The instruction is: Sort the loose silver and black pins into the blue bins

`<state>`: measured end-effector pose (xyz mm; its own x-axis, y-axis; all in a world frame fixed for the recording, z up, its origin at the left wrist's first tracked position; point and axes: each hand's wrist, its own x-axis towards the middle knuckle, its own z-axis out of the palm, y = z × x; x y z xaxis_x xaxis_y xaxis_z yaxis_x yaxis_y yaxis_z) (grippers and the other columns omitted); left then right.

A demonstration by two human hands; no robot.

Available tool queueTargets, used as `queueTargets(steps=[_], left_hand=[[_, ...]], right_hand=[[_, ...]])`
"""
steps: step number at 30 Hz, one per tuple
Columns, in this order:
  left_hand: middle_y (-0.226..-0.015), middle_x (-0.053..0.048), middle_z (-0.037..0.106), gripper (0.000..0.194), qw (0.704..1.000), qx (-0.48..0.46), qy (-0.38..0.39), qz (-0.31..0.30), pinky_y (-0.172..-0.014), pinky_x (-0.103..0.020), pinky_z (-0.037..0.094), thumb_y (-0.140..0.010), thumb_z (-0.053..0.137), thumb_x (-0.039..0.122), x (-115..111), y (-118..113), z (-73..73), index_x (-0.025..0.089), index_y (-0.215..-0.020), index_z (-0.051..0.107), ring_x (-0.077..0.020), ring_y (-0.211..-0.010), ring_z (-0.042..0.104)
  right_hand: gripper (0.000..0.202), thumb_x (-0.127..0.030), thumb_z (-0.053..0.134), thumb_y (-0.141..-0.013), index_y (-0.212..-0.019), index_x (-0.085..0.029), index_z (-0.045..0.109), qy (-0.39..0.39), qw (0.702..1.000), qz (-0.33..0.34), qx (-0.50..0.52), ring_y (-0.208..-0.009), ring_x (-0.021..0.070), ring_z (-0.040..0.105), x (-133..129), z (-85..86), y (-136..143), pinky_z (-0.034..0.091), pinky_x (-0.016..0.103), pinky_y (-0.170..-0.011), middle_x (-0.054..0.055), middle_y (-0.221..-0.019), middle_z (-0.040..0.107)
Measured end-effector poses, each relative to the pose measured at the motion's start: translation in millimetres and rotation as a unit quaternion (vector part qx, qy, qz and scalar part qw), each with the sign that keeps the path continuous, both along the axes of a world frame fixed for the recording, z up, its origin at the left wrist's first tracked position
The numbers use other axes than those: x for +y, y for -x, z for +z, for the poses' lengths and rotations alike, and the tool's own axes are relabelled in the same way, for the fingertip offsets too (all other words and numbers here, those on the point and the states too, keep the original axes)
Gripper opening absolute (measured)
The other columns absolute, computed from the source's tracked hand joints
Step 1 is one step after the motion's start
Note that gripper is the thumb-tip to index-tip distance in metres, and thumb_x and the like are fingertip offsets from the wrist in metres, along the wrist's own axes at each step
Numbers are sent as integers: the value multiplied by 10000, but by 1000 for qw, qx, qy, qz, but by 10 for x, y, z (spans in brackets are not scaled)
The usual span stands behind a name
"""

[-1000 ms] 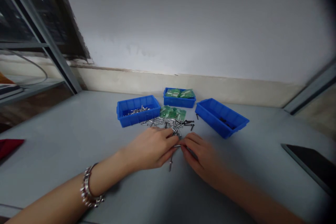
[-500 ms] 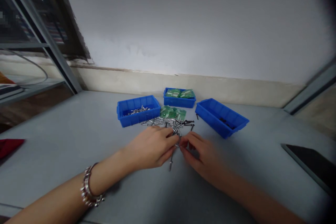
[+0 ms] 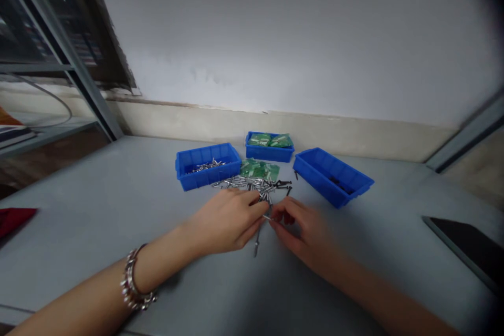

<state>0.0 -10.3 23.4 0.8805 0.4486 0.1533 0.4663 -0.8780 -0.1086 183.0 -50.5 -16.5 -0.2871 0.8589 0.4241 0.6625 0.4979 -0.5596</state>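
Note:
My left hand (image 3: 236, 220) is closed, with its thumb and fingers pinched together over the front edge of a pile of silver fasteners (image 3: 252, 184). My right hand (image 3: 301, 226) faces it, fingertips closed in a pinch. A short silver fastener (image 3: 266, 217) spans the small gap between the two hands' fingertips. Its ends are partly hidden by my fingers. Below my left fingertips a long silver fastener (image 3: 256, 244) points toward me; my fingers cover its far end. A few black fasteners (image 3: 284, 184) lie at the pile's right side.
A blue bin (image 3: 208, 168) with silver pieces stands left of the pile. Another blue bin (image 3: 333, 176) with dark pieces stands to the right. Behind, a blue bin (image 3: 270, 153) holds green packets; more green packets (image 3: 259, 169) lie before it. A dark flat device (image 3: 468, 247) lies far right.
Both hands stay almost in place. The right fingertips have shifted slightly, and the short silver fastener between the hands shows more clearly.

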Motion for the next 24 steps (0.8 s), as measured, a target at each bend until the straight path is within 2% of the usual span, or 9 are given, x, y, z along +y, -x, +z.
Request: queueTargets(steps=[5, 10, 17, 24], left_hand=[[-795, -47, 530, 172, 1000, -6, 3, 9, -569, -309, 413, -863, 363, 233, 10, -3, -1, 169, -859, 524, -184, -676, 523], [-811, -48, 532, 197, 1000, -9, 11, 10, -579, -315, 414, -880, 335, 236, 8, -7, 15, 170, -885, 521, -187, -694, 522], [-789, -44, 529, 205, 1000, -17, 3, 6, -554, -300, 394, -884, 327, 240, 4, -5, 21, 167, -843, 514, -175, -666, 513], [-782, -39, 521, 210, 1000, -29, 0, 6, -549, -288, 386, -894, 323, 244, 12, -5, 19, 168, -819, 503, -166, -658, 500]], right_hand=[[100, -118, 493, -775, -730, -207, 489, -7, 1000, 1, 1, -672, 142, 521, -5, -4, -1, 417, 261, -577, 12, -753, 551], [92, -142, 497, -786, -839, -216, 508, -9, 1000, -9, 11, -679, 157, 533, -14, 0, 1, 433, 283, -599, 22, -768, 561], [75, -151, 509, -788, -800, -223, 527, -6, 999, -2, 36, -660, 145, 533, -4, -2, -7, 432, 268, -597, 1, -739, 550], [45, -219, 523, -801, -758, -208, 523, 58, 994, 4, 97, -599, 124, 514, 12, 22, -23, 407, 245, -547, -22, -653, 539]])
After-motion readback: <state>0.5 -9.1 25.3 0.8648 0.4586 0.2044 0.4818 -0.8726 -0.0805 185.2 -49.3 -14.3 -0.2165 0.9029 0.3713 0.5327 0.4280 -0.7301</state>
